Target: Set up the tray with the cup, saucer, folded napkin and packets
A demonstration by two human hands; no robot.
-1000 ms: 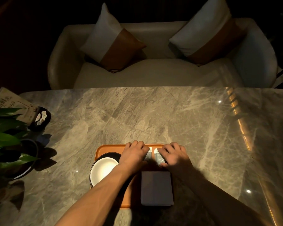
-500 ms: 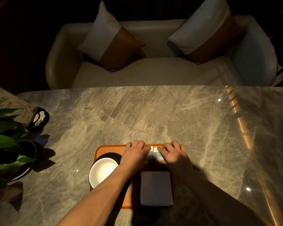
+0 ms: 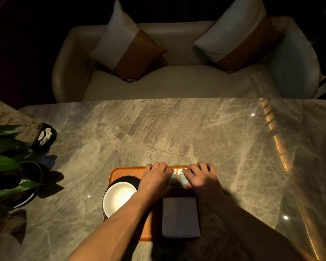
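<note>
An orange tray (image 3: 120,171) lies on the marble table near me. On its left side sits a dark saucer (image 3: 129,179) with a white cup (image 3: 119,197) on it, seen from above. A folded grey napkin (image 3: 180,216) lies on the tray's right half. Two pale packets (image 3: 177,178) lie side by side at the tray's far edge. My left hand (image 3: 155,178) rests on the left packet and my right hand (image 3: 201,178) on the right one, fingers curled over them.
A potted plant (image 3: 11,166) stands at the table's left edge, with a card (image 3: 9,119) and a small dark dish (image 3: 44,136) behind it. A cream sofa (image 3: 177,80) with two cushions faces the table's far side.
Both hands stay on the packets at the tray's far edge; the packets have closed up slightly toward each other. Nothing else has moved.
</note>
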